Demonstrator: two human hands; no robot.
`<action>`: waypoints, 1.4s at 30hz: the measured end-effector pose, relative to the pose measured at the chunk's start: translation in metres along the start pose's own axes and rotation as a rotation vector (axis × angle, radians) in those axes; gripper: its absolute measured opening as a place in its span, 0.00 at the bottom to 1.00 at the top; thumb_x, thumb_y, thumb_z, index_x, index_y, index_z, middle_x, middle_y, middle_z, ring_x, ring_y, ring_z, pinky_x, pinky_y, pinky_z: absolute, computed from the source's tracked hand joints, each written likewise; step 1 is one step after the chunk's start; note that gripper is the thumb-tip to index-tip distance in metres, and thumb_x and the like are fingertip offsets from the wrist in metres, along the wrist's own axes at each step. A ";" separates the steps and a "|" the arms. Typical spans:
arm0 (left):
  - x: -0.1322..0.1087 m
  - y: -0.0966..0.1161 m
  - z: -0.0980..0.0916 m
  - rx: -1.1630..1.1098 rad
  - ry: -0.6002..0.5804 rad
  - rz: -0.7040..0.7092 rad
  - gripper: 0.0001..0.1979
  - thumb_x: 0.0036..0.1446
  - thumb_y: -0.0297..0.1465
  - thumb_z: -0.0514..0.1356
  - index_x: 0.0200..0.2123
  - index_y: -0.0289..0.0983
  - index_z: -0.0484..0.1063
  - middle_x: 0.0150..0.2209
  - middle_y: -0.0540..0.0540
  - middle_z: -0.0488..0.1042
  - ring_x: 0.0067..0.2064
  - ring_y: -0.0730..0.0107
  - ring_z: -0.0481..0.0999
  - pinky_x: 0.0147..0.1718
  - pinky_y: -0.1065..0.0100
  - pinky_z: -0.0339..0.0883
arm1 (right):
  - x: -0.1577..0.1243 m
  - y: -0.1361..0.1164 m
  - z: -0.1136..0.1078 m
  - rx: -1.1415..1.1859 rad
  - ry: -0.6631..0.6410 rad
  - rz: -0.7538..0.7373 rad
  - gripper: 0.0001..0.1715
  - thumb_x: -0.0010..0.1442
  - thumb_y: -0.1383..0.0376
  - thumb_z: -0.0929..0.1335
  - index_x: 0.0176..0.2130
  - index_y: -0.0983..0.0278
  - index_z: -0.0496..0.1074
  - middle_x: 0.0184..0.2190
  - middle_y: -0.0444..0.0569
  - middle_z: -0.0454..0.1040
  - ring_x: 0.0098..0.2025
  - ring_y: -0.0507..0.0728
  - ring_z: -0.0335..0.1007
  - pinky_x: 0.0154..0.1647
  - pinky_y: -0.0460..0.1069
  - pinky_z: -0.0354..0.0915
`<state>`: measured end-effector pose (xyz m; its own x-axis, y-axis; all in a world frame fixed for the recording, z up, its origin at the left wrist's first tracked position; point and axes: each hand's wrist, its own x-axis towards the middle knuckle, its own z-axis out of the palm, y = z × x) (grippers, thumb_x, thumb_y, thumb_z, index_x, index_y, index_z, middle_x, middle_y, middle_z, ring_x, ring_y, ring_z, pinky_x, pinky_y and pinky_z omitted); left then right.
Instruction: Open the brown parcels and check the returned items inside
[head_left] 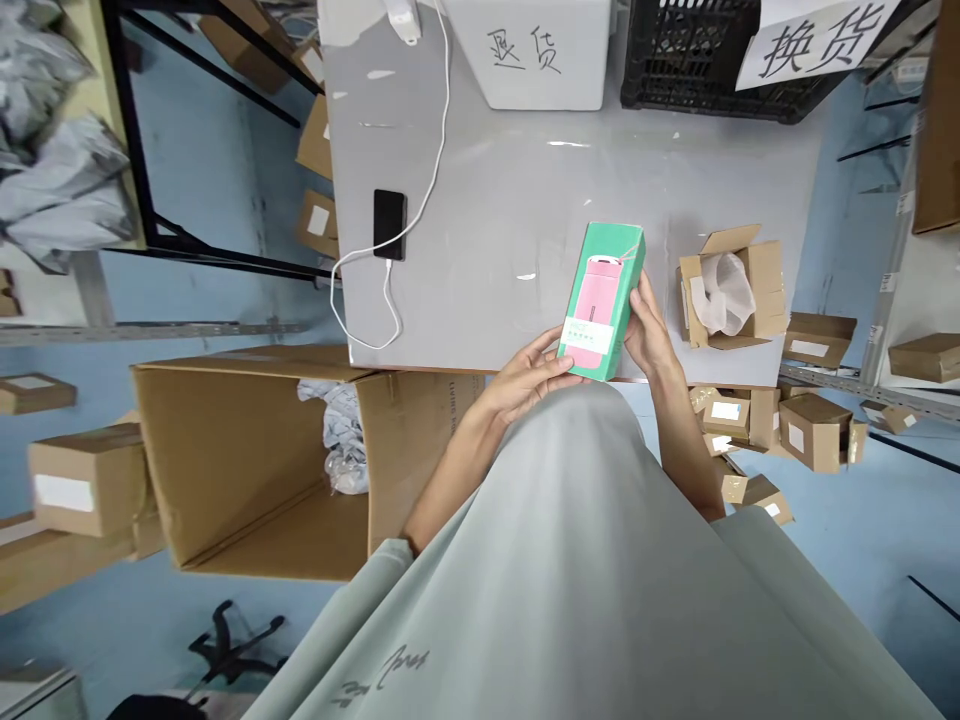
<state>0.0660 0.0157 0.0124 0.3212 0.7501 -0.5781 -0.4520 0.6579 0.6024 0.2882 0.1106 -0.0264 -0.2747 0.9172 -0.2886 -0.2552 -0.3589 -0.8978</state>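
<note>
A green box (606, 298) with a pink product picture on its face is held over the near edge of the grey table (510, 200). My left hand (525, 375) grips the box's lower left corner, fingers closed on it. My right hand (649, 335) clasps its right side, fingers hidden behind it. An open small cardboard box (735, 285) with white plastic wrap inside sits on the table just right of my right hand.
A black phone (390, 224) on a white cable lies at the table's left. A white bin (544, 50) and a black crate (712, 55) with handwritten labels stand at the back. A large open carton (255, 460) sits on the floor left; several small boxes lie around.
</note>
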 end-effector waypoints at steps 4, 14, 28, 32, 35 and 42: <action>0.003 -0.004 0.009 0.009 0.072 0.086 0.45 0.60 0.42 0.83 0.77 0.46 0.75 0.64 0.37 0.86 0.62 0.44 0.90 0.69 0.43 0.82 | 0.010 0.004 -0.002 0.001 -0.046 0.031 0.52 0.67 0.29 0.75 0.79 0.44 0.70 0.76 0.43 0.76 0.79 0.66 0.71 0.70 0.59 0.80; 0.034 0.019 -0.032 0.056 0.303 0.333 0.49 0.58 0.41 0.84 0.78 0.46 0.72 0.71 0.35 0.80 0.65 0.46 0.87 0.68 0.41 0.82 | 0.017 0.016 0.036 -0.064 -0.188 0.126 0.65 0.60 0.41 0.85 0.84 0.50 0.64 0.75 0.55 0.77 0.65 0.70 0.84 0.62 0.63 0.85; 0.048 0.146 -0.108 0.117 0.135 0.435 0.43 0.61 0.45 0.82 0.75 0.46 0.75 0.72 0.35 0.78 0.62 0.47 0.89 0.69 0.39 0.82 | 0.086 -0.023 0.165 -0.070 0.009 -0.070 0.61 0.61 0.44 0.85 0.82 0.52 0.68 0.71 0.56 0.81 0.72 0.71 0.79 0.78 0.70 0.73; 0.065 0.185 -0.122 0.137 0.094 0.522 0.44 0.63 0.47 0.80 0.77 0.47 0.72 0.71 0.35 0.79 0.64 0.46 0.88 0.69 0.39 0.82 | 0.123 -0.043 0.190 -0.125 0.010 -0.131 0.59 0.59 0.44 0.86 0.80 0.53 0.71 0.74 0.54 0.79 0.75 0.70 0.76 0.81 0.68 0.69; 0.081 0.220 -0.126 0.152 0.084 0.562 0.43 0.64 0.47 0.80 0.76 0.45 0.72 0.69 0.35 0.81 0.63 0.48 0.88 0.69 0.40 0.82 | 0.155 -0.058 0.201 -0.125 -0.003 -0.159 0.58 0.60 0.44 0.85 0.80 0.53 0.72 0.73 0.53 0.80 0.73 0.69 0.78 0.80 0.68 0.71; 0.153 0.323 -0.106 0.141 0.062 0.612 0.42 0.63 0.40 0.81 0.75 0.40 0.73 0.58 0.36 0.87 0.60 0.52 0.89 0.71 0.42 0.80 | 0.261 -0.114 0.201 -0.104 0.012 -0.234 0.57 0.56 0.44 0.86 0.76 0.55 0.76 0.64 0.53 0.87 0.68 0.67 0.83 0.75 0.65 0.76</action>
<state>-0.1191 0.3361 0.0601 -0.0115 0.9910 -0.1336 -0.4233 0.1162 0.8985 0.0589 0.3563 0.0677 -0.2079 0.9755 -0.0724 -0.2141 -0.1176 -0.9697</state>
